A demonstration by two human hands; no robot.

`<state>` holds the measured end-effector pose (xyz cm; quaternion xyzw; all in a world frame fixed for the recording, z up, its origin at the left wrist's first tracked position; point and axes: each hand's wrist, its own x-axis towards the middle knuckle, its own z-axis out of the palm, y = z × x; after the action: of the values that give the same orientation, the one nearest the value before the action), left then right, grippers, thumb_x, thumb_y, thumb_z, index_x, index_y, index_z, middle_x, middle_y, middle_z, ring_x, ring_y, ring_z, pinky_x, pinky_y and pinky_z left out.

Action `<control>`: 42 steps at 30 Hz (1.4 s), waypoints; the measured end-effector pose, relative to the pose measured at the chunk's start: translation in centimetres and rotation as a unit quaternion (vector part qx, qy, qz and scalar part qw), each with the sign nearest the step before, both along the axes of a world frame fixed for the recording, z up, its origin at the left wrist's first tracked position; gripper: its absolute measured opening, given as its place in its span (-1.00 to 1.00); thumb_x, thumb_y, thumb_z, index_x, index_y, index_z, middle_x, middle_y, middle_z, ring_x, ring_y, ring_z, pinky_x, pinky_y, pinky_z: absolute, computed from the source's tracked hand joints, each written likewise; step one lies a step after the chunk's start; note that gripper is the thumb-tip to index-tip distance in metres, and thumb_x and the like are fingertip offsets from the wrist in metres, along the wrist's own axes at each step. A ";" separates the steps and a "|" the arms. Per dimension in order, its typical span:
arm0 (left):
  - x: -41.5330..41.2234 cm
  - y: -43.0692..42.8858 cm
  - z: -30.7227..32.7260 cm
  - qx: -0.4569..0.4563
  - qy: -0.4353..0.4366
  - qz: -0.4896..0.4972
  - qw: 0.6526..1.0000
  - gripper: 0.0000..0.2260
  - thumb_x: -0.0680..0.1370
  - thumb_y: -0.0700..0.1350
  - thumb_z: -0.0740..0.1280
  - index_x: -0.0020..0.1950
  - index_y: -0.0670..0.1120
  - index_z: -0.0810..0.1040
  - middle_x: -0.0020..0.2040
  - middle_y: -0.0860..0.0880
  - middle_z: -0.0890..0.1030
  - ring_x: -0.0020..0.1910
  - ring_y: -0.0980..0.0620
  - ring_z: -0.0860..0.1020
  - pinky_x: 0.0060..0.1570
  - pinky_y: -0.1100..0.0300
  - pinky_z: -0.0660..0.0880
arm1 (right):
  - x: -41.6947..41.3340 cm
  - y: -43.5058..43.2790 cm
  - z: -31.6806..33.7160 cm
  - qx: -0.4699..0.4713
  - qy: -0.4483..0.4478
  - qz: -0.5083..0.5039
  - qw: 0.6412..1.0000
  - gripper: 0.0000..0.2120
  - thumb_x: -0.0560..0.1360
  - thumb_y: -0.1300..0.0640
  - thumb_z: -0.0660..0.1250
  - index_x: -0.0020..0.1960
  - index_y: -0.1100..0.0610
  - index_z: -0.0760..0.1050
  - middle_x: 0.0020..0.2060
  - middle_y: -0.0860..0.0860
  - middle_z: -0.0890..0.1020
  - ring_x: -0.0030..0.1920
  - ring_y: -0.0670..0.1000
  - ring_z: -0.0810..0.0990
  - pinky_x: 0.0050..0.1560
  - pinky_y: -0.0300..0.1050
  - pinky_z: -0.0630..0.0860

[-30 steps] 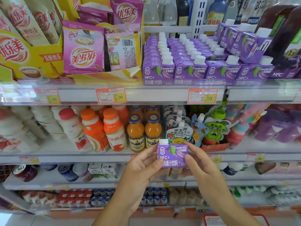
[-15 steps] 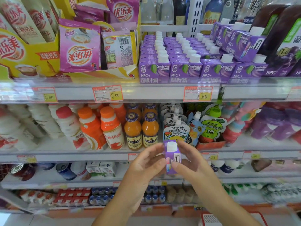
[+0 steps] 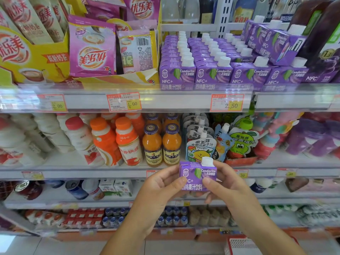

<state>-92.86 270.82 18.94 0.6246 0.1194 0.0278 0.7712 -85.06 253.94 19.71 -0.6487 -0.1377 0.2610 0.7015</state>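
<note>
A small purple juice carton with a white screw cap is held upright in front of the shop shelves, its printed front face towards me. My left hand pinches its left side, thumb on the front. My right hand grips its right side, thumb on the front lower corner. Rows of the same purple cartons stand on the upper shelf.
Pink and yellow milk-tea packets fill the upper left shelf. Bottles and spouted pouches crowd the middle shelf behind the carton. Cans and small packs sit lower. A red basket shows at the bottom right.
Both hands have turned the carton: one second ago its front faced me, half a second ago its narrow side did, and now the front faces me again.
</note>
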 end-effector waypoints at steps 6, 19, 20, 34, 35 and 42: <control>0.0 -0.2 0.2 0.082 -0.028 0.013 0.996 -0.62 0.47 -0.17 0.38 0.28 0.01 0.52 0.13 0.16 0.67 0.14 0.18 0.61 0.05 0.29 0.55 | 0.2 -0.4 0.0 0.005 -0.031 0.011 0.999 -0.64 0.45 0.29 0.36 0.20 0.05 0.47 0.02 -0.04 0.69 -0.01 -0.06 0.66 -0.09 -0.24 0.58; 2.0 0.0 2.6 0.178 -0.090 0.022 0.980 -0.63 0.45 -0.14 0.41 0.24 0.08 0.54 0.10 0.19 0.68 0.12 0.18 0.62 0.11 0.28 0.54 | 4.4 -3.0 6.7 -0.180 -0.307 0.071 0.932 -0.75 0.42 -0.07 0.35 0.08 -0.29 0.58 -0.06 -0.22 0.67 -0.05 -0.12 0.65 0.02 -0.13 0.60; 2.6 -0.1 3.4 0.186 -0.106 0.020 0.977 -0.62 0.42 -0.10 0.41 0.23 0.09 0.54 0.09 0.21 0.68 0.11 0.20 0.62 0.10 0.29 0.54 | 5.0 -3.1 8.0 -0.202 -0.332 0.085 0.918 -0.72 0.44 -0.05 0.36 0.11 -0.33 0.54 -0.08 -0.27 0.65 -0.08 -0.13 0.65 0.01 -0.13 0.59; 12.9 5.5 14.4 0.707 -0.258 0.194 0.629 -0.48 0.56 0.26 0.20 0.43 0.02 0.44 0.42 0.01 0.47 0.44 -0.02 0.38 0.38 -0.08 0.35 | 13.7 -3.5 27.0 -0.412 -0.636 0.001 0.652 -0.85 0.55 -0.06 0.28 0.06 -0.28 0.52 -0.10 -0.31 0.49 -0.12 -0.31 0.47 -0.17 -0.35 0.33; 13.4 5.9 14.2 0.708 -0.250 0.187 0.634 -0.50 0.56 0.26 0.18 0.42 0.04 0.46 0.42 0.01 0.47 0.43 -0.03 0.39 0.37 -0.10 0.36 | 14.7 -3.1 27.6 -0.434 -0.636 0.002 0.639 -0.85 0.55 -0.05 0.28 0.09 -0.25 0.53 -0.14 -0.34 0.47 -0.16 -0.34 0.44 -0.20 -0.35 0.30; 14.4 6.5 12.7 0.715 -0.266 0.189 0.618 -0.58 0.58 0.21 0.16 0.36 0.07 0.51 0.34 0.07 0.55 0.25 0.04 0.52 0.34 0.07 0.26 | 19.1 -1.0 27.9 -0.504 -0.591 0.082 0.625 -0.87 0.57 0.00 0.33 0.08 -0.19 0.53 -0.12 -0.32 0.50 -0.12 -0.34 0.45 -0.15 -0.48 0.26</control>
<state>-78.42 277.30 31.59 0.9075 -0.0333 0.4149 0.0563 -65.97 252.91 47.58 -0.9014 -0.4226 -0.0935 0.0087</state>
